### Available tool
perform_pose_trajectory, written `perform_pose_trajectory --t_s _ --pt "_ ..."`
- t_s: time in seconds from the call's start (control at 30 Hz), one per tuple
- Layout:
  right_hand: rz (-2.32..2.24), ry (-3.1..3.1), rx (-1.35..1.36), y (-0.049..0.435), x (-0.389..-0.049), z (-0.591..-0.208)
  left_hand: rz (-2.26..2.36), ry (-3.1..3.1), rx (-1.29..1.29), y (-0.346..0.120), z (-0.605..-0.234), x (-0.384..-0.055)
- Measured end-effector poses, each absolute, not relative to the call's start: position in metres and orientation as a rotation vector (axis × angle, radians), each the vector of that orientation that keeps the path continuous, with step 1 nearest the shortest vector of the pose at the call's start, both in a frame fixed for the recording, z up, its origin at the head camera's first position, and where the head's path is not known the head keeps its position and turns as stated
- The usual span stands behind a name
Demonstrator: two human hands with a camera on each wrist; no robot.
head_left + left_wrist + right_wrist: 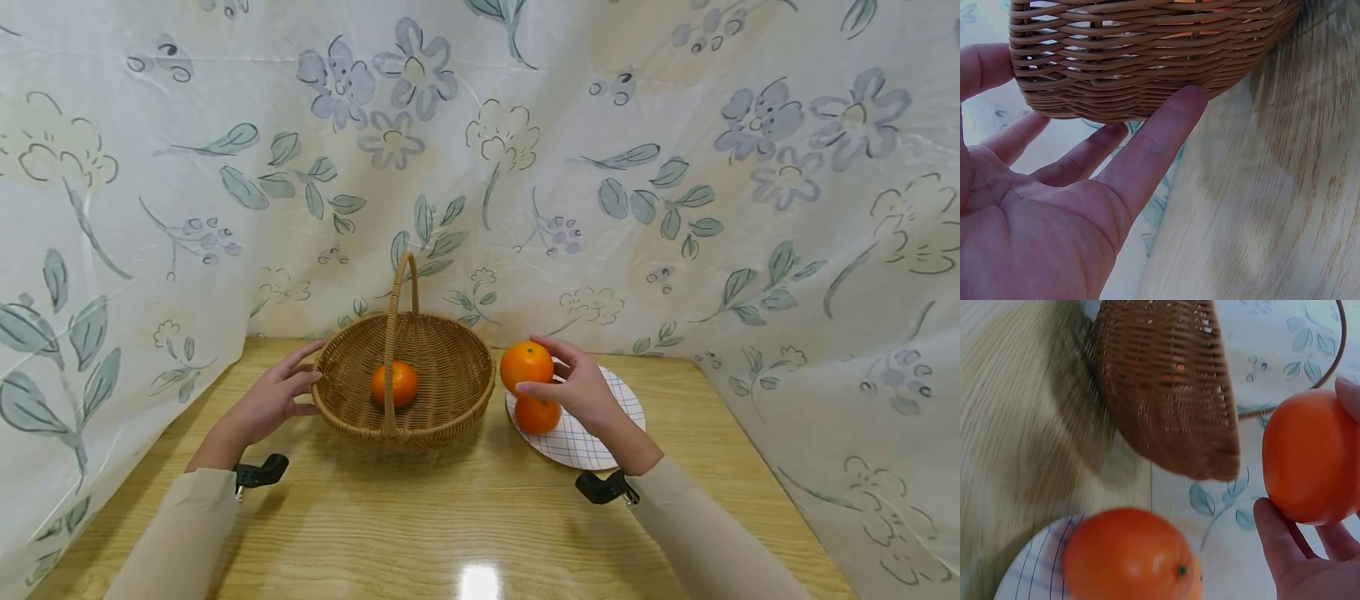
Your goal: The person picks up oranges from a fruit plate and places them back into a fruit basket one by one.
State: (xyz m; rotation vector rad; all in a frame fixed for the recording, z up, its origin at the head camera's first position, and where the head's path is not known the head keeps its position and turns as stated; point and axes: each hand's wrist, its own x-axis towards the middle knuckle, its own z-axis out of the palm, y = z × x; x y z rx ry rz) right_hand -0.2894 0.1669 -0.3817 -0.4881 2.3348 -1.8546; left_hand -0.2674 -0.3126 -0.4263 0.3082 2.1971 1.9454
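Note:
A brown wicker basket (442,425) with a tall handle stands on the table, one orange (405,385) lying inside it. At its left side, my left hand (270,400) rests spread fingers against the rim and outer weave; the left wrist view shows a fingertip (1188,100) pressed to the wicker. My right hand (581,387) holds another orange (527,367) between thumb and fingers, raised just right of the basket. Below that fruit, an orange (1132,556) sits on a white plate (592,454) with a blue-line check.
The light wooden table (390,525) carries the basket and plate. Flowered cloth (480,167) hangs behind it and along both sides, close to the table's back edge. The basket handle (392,333) arches high over the basket's middle.

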Motion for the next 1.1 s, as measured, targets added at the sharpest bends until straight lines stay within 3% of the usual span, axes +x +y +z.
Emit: perform_pose_trajectory --t_s 1.1 --pt "-1.909 2.281 -0.61 0.076 -0.316 -0.357 1.948 2.198 0.302 -0.311 -0.424 -0.265"
